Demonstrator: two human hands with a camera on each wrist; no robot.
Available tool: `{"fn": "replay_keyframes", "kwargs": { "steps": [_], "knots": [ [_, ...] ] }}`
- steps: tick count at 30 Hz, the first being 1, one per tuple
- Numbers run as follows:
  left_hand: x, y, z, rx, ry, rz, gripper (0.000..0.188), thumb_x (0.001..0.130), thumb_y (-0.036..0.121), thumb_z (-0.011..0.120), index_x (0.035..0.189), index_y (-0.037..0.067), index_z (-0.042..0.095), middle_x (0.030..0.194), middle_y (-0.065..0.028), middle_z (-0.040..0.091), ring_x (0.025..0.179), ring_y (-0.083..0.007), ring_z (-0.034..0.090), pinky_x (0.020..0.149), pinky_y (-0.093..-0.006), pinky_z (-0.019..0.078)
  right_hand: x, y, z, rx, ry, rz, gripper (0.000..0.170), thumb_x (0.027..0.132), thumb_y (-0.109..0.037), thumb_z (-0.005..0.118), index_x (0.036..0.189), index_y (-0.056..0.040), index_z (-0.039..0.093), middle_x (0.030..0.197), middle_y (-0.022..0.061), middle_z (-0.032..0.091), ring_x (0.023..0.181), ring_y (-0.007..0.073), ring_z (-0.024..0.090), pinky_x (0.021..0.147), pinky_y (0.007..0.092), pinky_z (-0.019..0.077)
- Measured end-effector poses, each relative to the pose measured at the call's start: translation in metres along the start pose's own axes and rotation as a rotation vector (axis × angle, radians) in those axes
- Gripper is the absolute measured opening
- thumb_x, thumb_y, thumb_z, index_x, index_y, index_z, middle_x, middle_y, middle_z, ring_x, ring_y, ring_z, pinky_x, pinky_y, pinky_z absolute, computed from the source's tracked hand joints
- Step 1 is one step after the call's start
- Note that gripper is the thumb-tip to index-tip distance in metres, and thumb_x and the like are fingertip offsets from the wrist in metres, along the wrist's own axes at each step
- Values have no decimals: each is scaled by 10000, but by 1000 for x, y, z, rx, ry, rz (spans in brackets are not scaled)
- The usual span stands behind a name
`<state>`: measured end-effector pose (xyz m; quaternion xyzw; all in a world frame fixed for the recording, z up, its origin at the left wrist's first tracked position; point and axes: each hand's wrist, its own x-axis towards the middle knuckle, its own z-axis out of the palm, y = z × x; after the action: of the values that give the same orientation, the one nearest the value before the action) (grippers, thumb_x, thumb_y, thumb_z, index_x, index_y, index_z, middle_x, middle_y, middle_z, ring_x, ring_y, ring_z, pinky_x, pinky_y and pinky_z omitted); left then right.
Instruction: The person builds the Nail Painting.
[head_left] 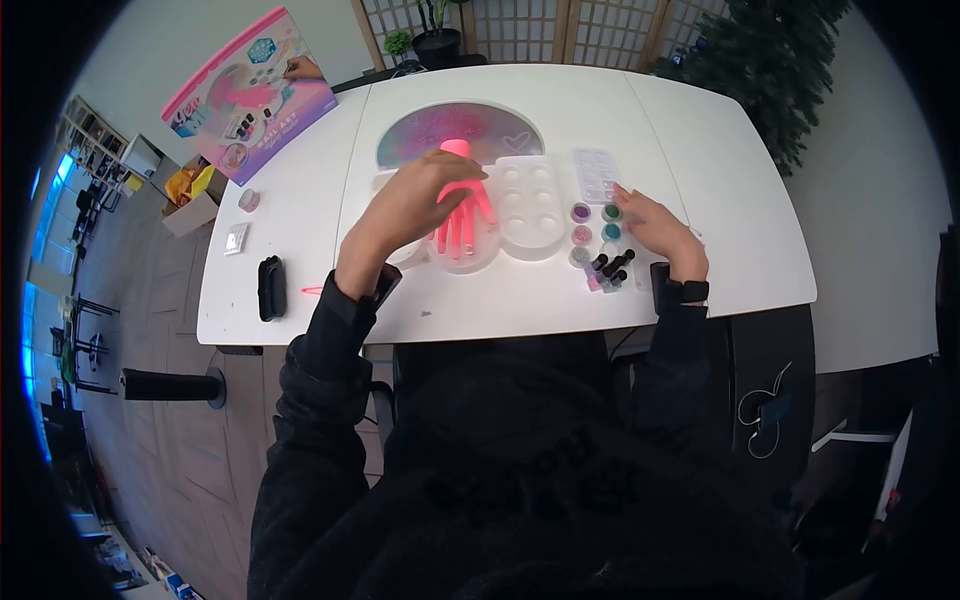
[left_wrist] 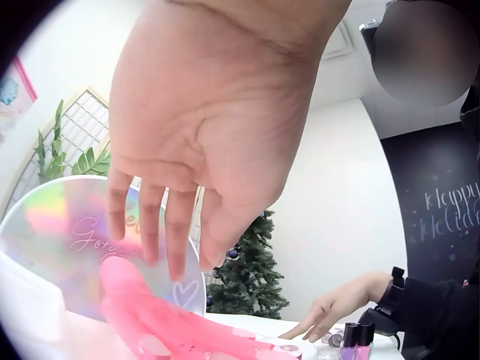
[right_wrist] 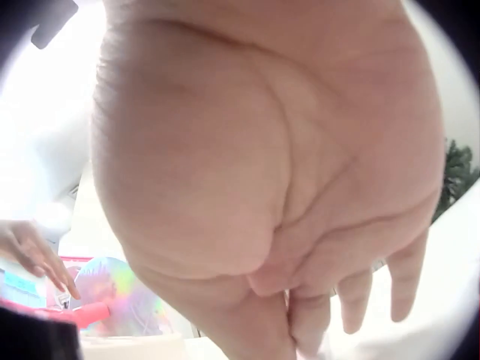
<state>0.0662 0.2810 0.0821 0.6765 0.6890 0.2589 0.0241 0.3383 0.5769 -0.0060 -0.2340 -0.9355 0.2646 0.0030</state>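
My left hand (head_left: 412,203) hangs over a bright pink model hand (head_left: 466,228), its fingers pointing down with nothing between them. In the left wrist view the fingertips hover close above the pink model wrist (left_wrist: 127,281). The model hand lies palm down on a pale round base (head_left: 470,263). To the right, my right hand (head_left: 655,225) reaches with extended fingers beside a green pot (head_left: 612,212) and the lower edge of a clear compartment tray (head_left: 597,170). Its palm (right_wrist: 262,165) fills the right wrist view and hides what lies beneath.
A white tray with round wells (head_left: 530,195) stands right of the model hand, before a shiny half-round board (head_left: 405,140). Several small pots (head_left: 581,235) and dark-capped nail polish bottles (head_left: 612,268) stand near my right hand. A box (head_left: 250,100) and black case (head_left: 271,288) are at left.
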Motion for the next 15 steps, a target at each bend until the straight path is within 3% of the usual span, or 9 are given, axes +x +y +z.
{"fn": "replay_keyframes", "kwargs": {
  "steps": [1, 3, 7, 9, 10, 12, 13, 15],
  "knots": [
    [-1, -1, -1, 6, 7, -10, 312, 941, 13, 722, 1251, 28, 754, 1302, -144, 751, 1250, -378, 662, 1081, -464, 526, -4, -8, -6, -3, -5, -2, 564, 928, 98, 626, 1474, -40, 637, 1675, 138, 490, 1565, 337, 428, 1272, 379, 372],
    [-4, -2, -2, 7, 16, -21, 313, 938, 3, 719, 1248, 28, 760, 1291, -145, 756, 1247, -380, 662, 1079, -464, 527, -12, -29, -24, -30, 27, 251, 477, 944, -7, 629, 1414, -60, 688, 1530, 193, 620, 1403, 402, 586, 1197, 390, 469],
    [-10, -3, -3, -10, 53, -3, 307, 938, -4, 718, 1237, 33, 775, 1287, -138, 763, 1232, -375, 666, 1083, -463, 523, -14, -27, -33, -63, 185, 271, 435, 932, -63, 708, 1366, -35, 714, 1386, 213, 708, 1295, 437, 649, 1154, 405, 507],
    [-10, -4, -2, -16, 53, -2, 307, 938, -6, 717, 1236, 35, 777, 1288, -135, 764, 1232, -372, 667, 1084, -462, 522, -6, -5, -19, -9, 340, -56, 539, 902, -121, 792, 1422, -39, 680, 1495, 207, 638, 1377, 423, 599, 1172, 421, 499],
    [-10, -4, -2, -16, 45, -17, 307, 938, -5, 717, 1236, 35, 778, 1288, -131, 765, 1234, -369, 666, 1085, -461, 522, -4, -2, -12, -16, 344, -56, 539, 902, -121, 792, 1422, -39, 680, 1495, 207, 638, 1377, 423, 599, 1172, 421, 499],
    [-10, -4, -2, -16, 41, -30, 308, 937, -4, 717, 1236, 36, 778, 1287, -127, 766, 1236, -366, 666, 1086, -460, 522, 2, -6, 2, -282, 336, 85, 685, 851, -196, 875, 1476, -43, 641, 1623, 210, 511, 1470, 418, 518, 1197, 449, 485],
    [-10, -3, -2, -15, 33, -39, 310, 936, -3, 716, 1237, 36, 778, 1290, -128, 765, 1242, -364, 665, 1088, -459, 521, 5, -6, 2, -287, 339, 84, 685, 851, -196, 875, 1476, -43, 641, 1623, 210, 511, 1470, 418, 518, 1197, 449, 485],
    [-9, -3, -3, -14, 30, -47, 311, 935, -3, 715, 1237, 36, 778, 1293, -129, 764, 1248, -362, 664, 1090, -457, 521, 14, -4, 0, -249, 205, 341, 815, 811, -271, 922, 1548, -132, 601, 1722, 224, 353, 1528, 417, 446, 1219, 472, 467]
  ]
}}
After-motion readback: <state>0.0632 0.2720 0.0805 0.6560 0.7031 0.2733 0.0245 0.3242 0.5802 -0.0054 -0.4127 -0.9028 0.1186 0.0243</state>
